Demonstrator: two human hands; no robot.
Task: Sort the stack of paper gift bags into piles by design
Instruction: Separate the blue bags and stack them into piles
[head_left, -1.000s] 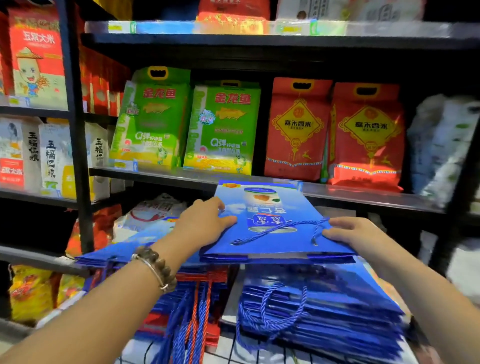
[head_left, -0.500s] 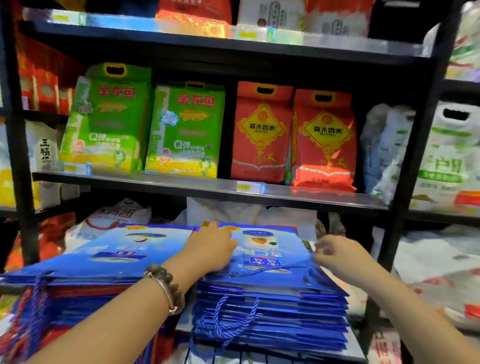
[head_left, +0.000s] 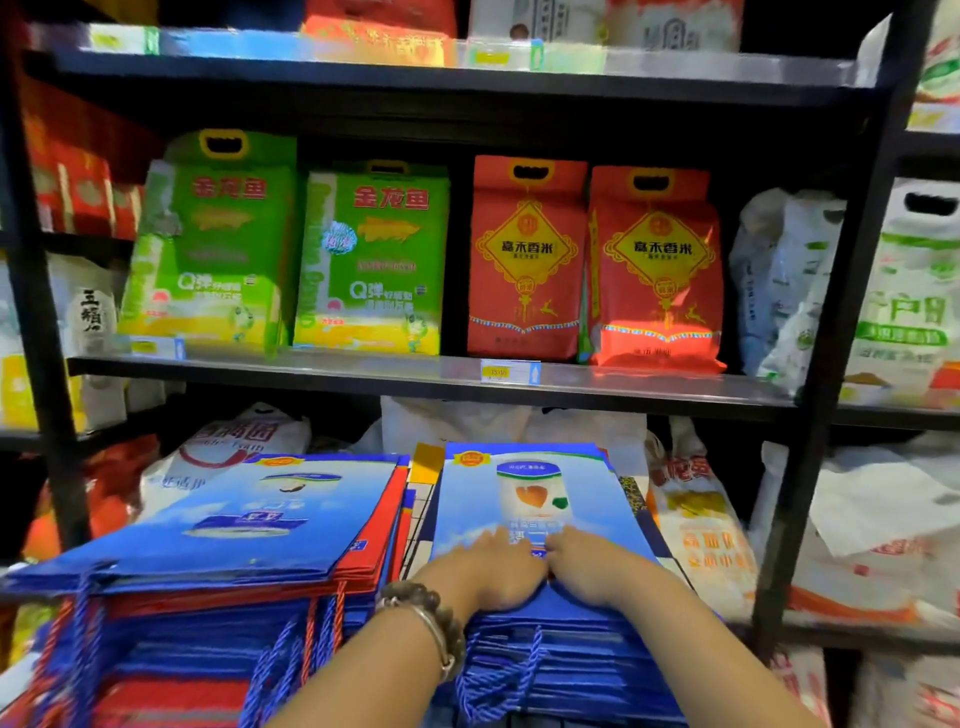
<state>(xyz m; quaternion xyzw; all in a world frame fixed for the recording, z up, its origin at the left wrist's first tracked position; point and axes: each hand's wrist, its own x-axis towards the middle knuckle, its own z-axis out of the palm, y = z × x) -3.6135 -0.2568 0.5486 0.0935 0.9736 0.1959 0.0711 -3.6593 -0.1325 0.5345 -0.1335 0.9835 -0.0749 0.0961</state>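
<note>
The green rice bags (head_left: 371, 260) read 金龙鱼 and Q弹, and the red rice bags (head_left: 525, 260) read 嘉禾香米.

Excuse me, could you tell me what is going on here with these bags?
A person is sorting flat paper gift bags in front of shop shelves. The left hand and right hand lie side by side, pressing on the top blue bag of the right-hand pile. A second pile of blue and red bags sits to its left.
</note>
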